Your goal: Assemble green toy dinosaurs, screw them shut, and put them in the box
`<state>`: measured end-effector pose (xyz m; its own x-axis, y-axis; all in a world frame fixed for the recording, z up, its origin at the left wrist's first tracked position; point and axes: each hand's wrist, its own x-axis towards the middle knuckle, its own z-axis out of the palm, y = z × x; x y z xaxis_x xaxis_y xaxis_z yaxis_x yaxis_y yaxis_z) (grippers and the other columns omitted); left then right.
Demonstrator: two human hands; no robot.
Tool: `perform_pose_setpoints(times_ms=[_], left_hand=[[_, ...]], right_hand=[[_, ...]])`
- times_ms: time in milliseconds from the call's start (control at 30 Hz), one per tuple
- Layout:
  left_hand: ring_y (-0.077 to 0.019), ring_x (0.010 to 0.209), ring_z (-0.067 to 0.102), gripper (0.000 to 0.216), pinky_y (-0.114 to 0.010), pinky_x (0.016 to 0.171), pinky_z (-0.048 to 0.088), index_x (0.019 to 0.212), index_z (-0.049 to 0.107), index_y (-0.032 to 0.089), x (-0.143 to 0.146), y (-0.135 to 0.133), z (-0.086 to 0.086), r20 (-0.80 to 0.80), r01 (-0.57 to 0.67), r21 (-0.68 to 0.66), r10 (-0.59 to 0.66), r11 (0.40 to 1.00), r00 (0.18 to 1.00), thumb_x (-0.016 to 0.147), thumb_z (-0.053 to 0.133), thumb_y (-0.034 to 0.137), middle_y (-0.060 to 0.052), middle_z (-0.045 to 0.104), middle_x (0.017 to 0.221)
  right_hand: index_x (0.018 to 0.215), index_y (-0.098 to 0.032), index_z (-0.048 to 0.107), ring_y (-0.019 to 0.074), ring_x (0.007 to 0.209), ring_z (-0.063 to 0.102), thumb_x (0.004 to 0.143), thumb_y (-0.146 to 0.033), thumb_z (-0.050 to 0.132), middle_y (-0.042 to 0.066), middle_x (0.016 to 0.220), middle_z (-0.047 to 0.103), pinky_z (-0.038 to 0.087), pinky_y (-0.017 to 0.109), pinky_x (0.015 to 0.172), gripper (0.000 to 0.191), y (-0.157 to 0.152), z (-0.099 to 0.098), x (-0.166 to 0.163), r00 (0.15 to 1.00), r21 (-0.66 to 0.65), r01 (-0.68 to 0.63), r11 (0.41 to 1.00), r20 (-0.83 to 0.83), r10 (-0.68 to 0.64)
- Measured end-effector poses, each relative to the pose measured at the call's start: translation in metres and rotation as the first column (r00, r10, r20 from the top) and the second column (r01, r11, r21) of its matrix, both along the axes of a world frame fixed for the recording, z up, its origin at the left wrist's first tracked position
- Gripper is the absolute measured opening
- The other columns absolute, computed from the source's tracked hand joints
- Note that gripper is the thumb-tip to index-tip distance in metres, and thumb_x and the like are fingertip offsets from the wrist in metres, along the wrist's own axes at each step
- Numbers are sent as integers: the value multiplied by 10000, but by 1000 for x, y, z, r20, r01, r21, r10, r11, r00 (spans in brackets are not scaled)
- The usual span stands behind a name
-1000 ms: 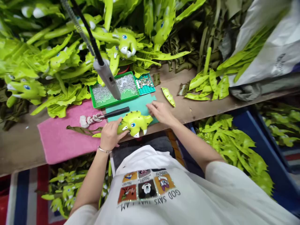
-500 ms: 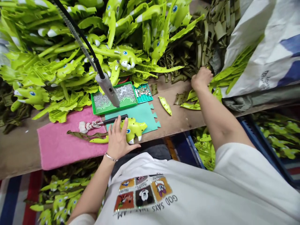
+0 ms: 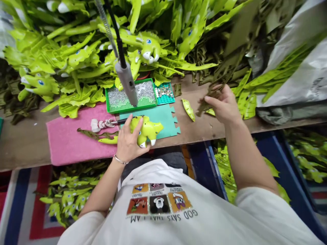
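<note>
My left hand [image 3: 129,139] curls over a lime-green plastic dinosaur part [image 3: 148,128] with a blue eye and white horn tips, lying at the front edge of a teal foam mat [image 3: 166,115]. Beside that hand, a black-handled tool [image 3: 122,121] has a whitish wrapping at its far end. An olive strip [image 3: 87,133] and a slim green piece [image 3: 108,140] stretch leftward from the dinosaur part. Over the table's right side, my right hand [image 3: 224,105] pinches a dark olive plastic piece [image 3: 208,98], blurred by motion. A flat green part [image 3: 188,109] lies between the hands.
Behind the mat stand a green tray [image 3: 120,109] of small silvery bits and a teal tray [image 3: 166,100] with small round discs. A grey corded tool [image 3: 127,83] hangs above. Green parts [image 3: 68,68] pile up behind; a pink cloth [image 3: 76,148] lies left, a white sack [image 3: 288,64] right.
My right hand has drawn back toward me from the olive pile, bringing an olive piece. My left hand has closed in on the dinosaur part. The view has shifted slightly.
</note>
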<state>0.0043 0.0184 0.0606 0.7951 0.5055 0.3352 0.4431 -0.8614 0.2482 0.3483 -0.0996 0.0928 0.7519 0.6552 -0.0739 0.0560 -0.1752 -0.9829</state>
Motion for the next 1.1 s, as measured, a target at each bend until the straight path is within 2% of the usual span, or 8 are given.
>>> perform_pose_setpoints(times_ms=[67,167,333,500,667,833,967,1100], left_hand=[[-448,1379,459,973,-517,1001,486,1523,391,215,-9,4,4,16,13,23,-13,1000,1000,661,782,440,-232,312,1590],[-439,1408,430,982,-516,1040,471,1535,366,211,-28,12,9,75,2,43,-6,999,997,660,774,389,-228,301,1588],[-447,1446,367,1069,-535,1079,445,1564,306,225,-50,19,15,97,-75,-13,76,997,992,633,794,419,-201,253,1609],[-435,1348,474,922,-515,1004,472,1513,420,263,-30,-1,2,-77,-35,-91,28,995,997,687,786,446,-194,249,1625],[-422,1235,545,859,-494,969,449,1503,462,270,-11,-16,-10,-178,-111,-131,87,985,980,717,779,407,-196,301,1613],[-426,1226,537,860,-492,961,436,1514,452,284,-13,-14,-15,-143,-110,-104,95,988,985,723,762,414,-180,280,1631],[-420,1229,534,859,-494,966,434,1513,453,283,-14,-13,-20,-118,-99,-71,91,992,989,721,758,421,-180,280,1632],[-418,1234,534,870,-493,961,444,1510,461,279,-14,-13,-22,-115,-99,-42,93,994,989,709,766,428,-187,304,1617]], right_hand=[[964,-255,494,190,783,653,774,-174,602,39,864,633,498,397,775,233,-12,-3,-7,959,-76,-71,995,267,89],[928,-240,592,242,946,620,751,-132,524,122,966,641,453,452,910,218,-24,-13,-2,726,-199,-49,979,666,172],[746,-252,687,267,911,551,712,-116,505,117,839,604,373,525,952,230,-20,-44,-4,510,-426,-93,900,756,410],[829,-259,716,303,1072,511,801,-237,542,122,961,591,318,584,1075,177,4,-59,-38,486,-462,-136,876,739,466],[1145,-212,615,362,1286,474,751,-158,563,193,1268,532,353,628,1101,401,6,-62,-69,652,-379,60,924,715,251],[1053,-242,505,239,845,663,639,-317,757,68,1021,600,587,504,825,490,-24,-70,-108,988,-178,148,973,65,-138],[966,-257,535,149,717,686,544,-350,902,-29,850,646,629,405,805,567,-28,-65,-150,804,-9,227,974,-563,-193],[891,-243,555,126,690,684,504,-313,948,-63,762,681,645,358,757,556,-12,-54,-173,657,26,241,970,-740,-143]])
